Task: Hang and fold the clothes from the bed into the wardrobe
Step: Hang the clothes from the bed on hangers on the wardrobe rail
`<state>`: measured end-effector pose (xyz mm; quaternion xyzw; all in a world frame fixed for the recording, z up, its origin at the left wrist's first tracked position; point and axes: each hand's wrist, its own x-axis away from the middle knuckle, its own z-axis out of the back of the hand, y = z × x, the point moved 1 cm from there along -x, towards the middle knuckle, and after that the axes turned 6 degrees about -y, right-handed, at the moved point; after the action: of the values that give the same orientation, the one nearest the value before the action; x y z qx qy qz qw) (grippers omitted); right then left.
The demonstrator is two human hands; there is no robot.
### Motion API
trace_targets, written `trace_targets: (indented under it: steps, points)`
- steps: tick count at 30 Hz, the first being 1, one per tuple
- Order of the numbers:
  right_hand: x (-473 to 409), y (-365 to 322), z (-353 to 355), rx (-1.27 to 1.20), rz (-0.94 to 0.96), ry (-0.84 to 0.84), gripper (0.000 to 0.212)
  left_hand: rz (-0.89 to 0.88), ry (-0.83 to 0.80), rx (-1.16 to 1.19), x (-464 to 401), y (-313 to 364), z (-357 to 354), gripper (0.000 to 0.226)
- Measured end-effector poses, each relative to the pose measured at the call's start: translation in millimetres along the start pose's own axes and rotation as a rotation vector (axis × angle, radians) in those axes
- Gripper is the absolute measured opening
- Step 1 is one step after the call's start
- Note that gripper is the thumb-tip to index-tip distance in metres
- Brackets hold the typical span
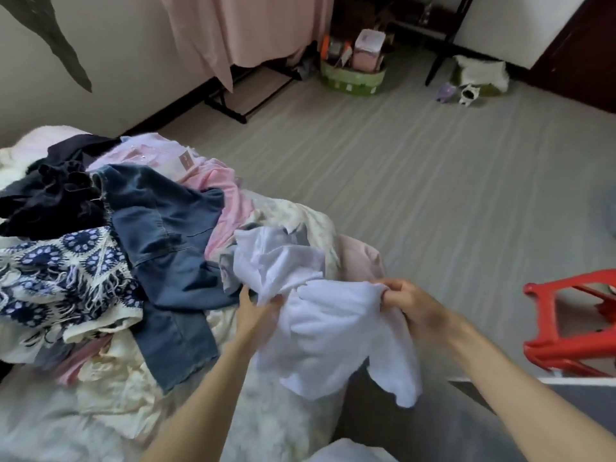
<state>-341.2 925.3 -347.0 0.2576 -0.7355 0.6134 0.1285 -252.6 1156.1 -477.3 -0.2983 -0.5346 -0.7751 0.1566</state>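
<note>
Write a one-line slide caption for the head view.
Both hands, left hand and right hand, grip a white garment beside the pile of clothes on the bed.

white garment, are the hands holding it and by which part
Both hands hold the white garment: the right hand pinches its upper edge, the left hand grips bunched fabric at its left side. Which part of the garment cannot be told.

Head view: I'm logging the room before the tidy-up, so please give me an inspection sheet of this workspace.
Surface: bed with pale cream cover, piled with clothes.
Job's things: white cotton garment held up; blue denim jeans, pink shirt, navy-patterned fringed cloth in the pile.
Clutter: green basket, red plastic stool on the floor.
Grippers: left hand and right hand both grip the white garment.
Cables: nothing seen.
Surroundings: grey striped floor, pink curtain.
</note>
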Motion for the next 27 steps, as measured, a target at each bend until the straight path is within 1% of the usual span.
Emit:
trace_targets:
  steps: [1, 2, 3, 4, 5, 6, 7, 8, 9, 10, 11, 12, 13, 14, 15, 16, 17, 19, 20, 21, 22, 23, 24, 25, 26, 27]
  points:
    - [19, -1, 14, -0.031, 0.029, 0.052, 0.019, 0.024, -0.012, 0.103, 8, -1, -18, 0.036]
    - [40, 3, 31, -0.045, 0.04, 0.137, 0.021, 0.021, -0.015, 0.146, 17, 2, -38, 0.011]
    - [54, 8, 44, -0.04, 0.035, 0.222, 0.025, -0.005, -0.019, 0.155, 25, 11, -53, 0.014]
    - [72, 17, 61, 0.005, 0.006, 0.323, 0.028, -0.05, -0.06, 0.152, 38, 23, -73, 0.021]
    - [89, 33, 79, 0.081, -0.039, 0.399, 0.026, -0.103, -0.13, 0.151, 55, 39, -91, 0.024]
    - [98, 49, 94, 0.211, -0.136, 0.418, 0.017, -0.155, -0.223, 0.132, 70, 54, -102, 0.024]
    - [109, 69, 106, 0.323, -0.262, 0.401, 0.011, -0.2, -0.343, 0.093, 85, 66, -115, 0.023]
    - [129, 91, 116, 0.392, -0.388, 0.382, 0.018, -0.247, -0.475, 0.054, 106, 76, -130, 0.023]
    - [142, 111, 122, 0.396, -0.459, 0.388, 0.019, -0.287, -0.591, 0.017, 124, 84, -142, 0.025]
    - [155, 121, 121, 0.333, -0.473, 0.389, 0.018, -0.332, -0.701, -0.026, 141, 89, -153, 0.027]
    - [168, 125, 118, 0.145, -0.444, 0.401, 0.03, -0.384, -0.805, -0.123, 156, 89, -165, 0.032]
    - [180, 127, 116, -0.125, -0.383, 0.42, 0.044, -0.427, -0.93, -0.238, 175, 89, -180, 0.037]
    - [188, 125, 115, -0.383, -0.281, 0.434, 0.052, -0.438, -1.059, -0.339, 193, 86, -195, 0.04]
    - [203, 122, 116, -0.541, -0.182, 0.466, 0.054, -0.447, -1.177, -0.439, 219, 83, -213, 0.04]
    - [211, 119, 117, -0.603, -0.103, 0.511, 0.053, -0.478, -1.238, -0.55, 238, 78, -227, 0.039]
    - [217, 114, 115, -0.613, -0.063, 0.558, 0.05, -0.534, -1.276, -0.659, 251, 73, -238, 0.039]
    - [228, 112, 113, -0.595, -0.047, 0.603, 0.042, -0.562, -1.315, -0.764, 262, 66, -251, 0.037]
    - [254, 115, 115, -0.486, -0.018, 0.671, 0.019, -0.551, -1.366, -0.93, 274, 57, -267, 0.034]
    - [271, 119, 118, -0.414, -0.009, 0.693, 0.011, -0.52, -1.38, -0.937, 279, 57, -272, 0.031]
    - [289, 121, 120, -0.34, 0.007, 0.702, 0.01, -0.477, -1.354, -0.869, 280, 59, -274, 0.027]
    - [307, 124, 122, -0.283, 0.039, 0.701, 0.015, -0.46, -1.301, -0.74, 279, 61, -276, 0.025]
    - [327, 125, 123, -0.238, 0.084, 0.686, 0.019, -0.502, -1.194, -0.625, 274, 63, -280, 0.031]
    - [340, 124, 123, -0.205, 0.128, 0.659, 0.02, -0.566, -1.073, -0.559, 266, 64, -281, 0.048]
    - [356, 124, 122, -0.197, 0.175, 0.635, 0.016, -0.61, -1.008, -0.563, 263, 64, -288, 0.069]
    - [376, 125, 121, -0.207, 0.214, 0.624, 0.01, -0.64, -1.025, -0.597, 271, 63, -301, 0.088]
    - [389, 125, 120, -0.207, 0.237, 0.596, 0.005, -0.654, -1.097, -0.642, 280, 61, -313, 0.1]
